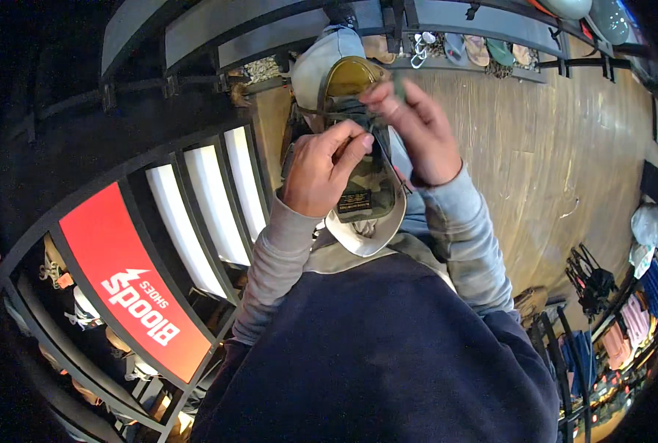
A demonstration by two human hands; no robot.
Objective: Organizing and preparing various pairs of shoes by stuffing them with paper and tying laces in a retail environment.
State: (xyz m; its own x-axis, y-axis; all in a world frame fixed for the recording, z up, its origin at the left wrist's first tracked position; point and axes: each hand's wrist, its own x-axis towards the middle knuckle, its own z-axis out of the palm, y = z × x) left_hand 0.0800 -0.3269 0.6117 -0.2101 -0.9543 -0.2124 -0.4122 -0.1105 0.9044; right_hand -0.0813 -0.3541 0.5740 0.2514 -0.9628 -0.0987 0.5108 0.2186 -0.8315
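Observation:
In front of my torso, over my lap, lies what looks like a sneaker with a camouflage tongue (366, 184), a dark label on it and a white toe (369, 240) towards me. Its olive-gold inner lining (344, 76) shows at the far end. My left hand (318, 170) is closed above the tongue, thumb and forefinger pinching what seems to be a thin dark lace. To the right and a little farther off, my right hand (421, 133) is slightly blurred, its fingertips pinched together. What they hold is too small to make out.
A wooden floor (513, 148) spreads to the right. Dark racks with several sandals (477, 52) run along the far side. On the left stands a shoe shelf with a red sign panel (133, 273) and white lit strips (214, 192). Folded clothes (632, 317) lie at the right.

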